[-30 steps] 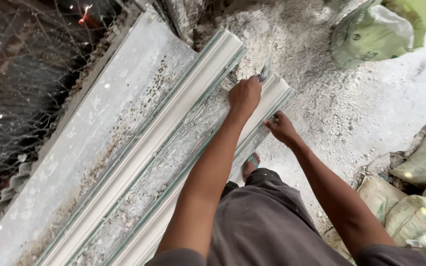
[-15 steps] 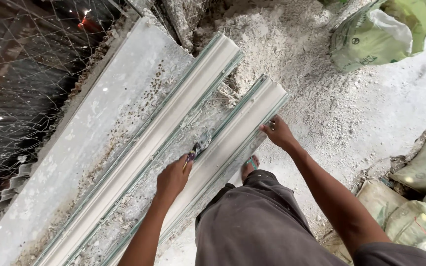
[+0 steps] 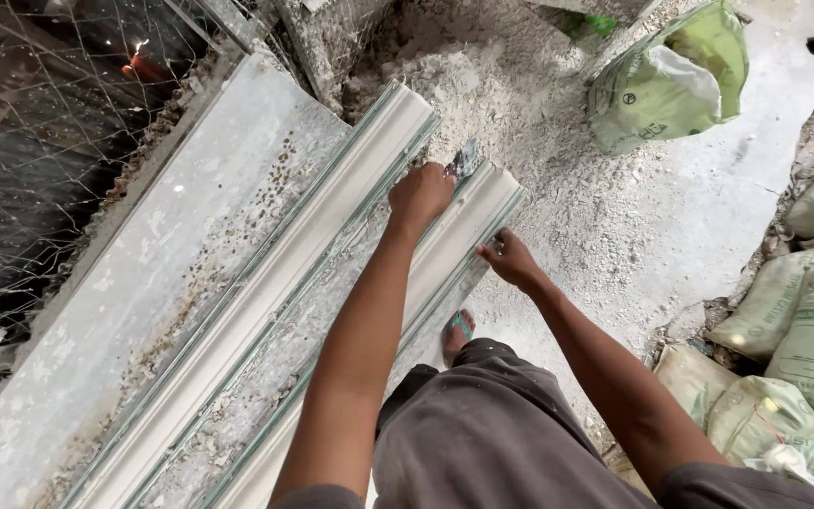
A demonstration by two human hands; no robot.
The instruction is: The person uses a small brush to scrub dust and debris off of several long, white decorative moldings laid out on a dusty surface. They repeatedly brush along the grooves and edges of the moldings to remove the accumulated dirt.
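Down on the floor (image 3: 708, 217), white with dust and plaster crumbs, a long flat grey slab (image 3: 143, 283) runs on the diagonal beside a wire mesh fence (image 3: 40, 170). Right against the slab lies a long white moulding (image 3: 266, 292) with green-tinted edges, and next to it a second white moulding (image 3: 454, 245), the channel between the two full of plaster scraps. Off to the upper right sits a green sack (image 3: 671, 85), slumped open, and more pale green sacks (image 3: 803, 320) pile up along the right edge. Closer in, grey trousers (image 3: 492, 434) fill the bottom of the view, with a foot in a green sandal (image 3: 457, 332) just beside the second moulding. Now the hands: the left hand (image 3: 421, 196) is closed into a fist around a small scraper (image 3: 463, 162), its blade poking out at the far end of the channel, touching the top end of the second moulding. The right hand (image 3: 511, 259) is spread loosely, fingers resting on the outer edge of that same moulding, gripping nothing.
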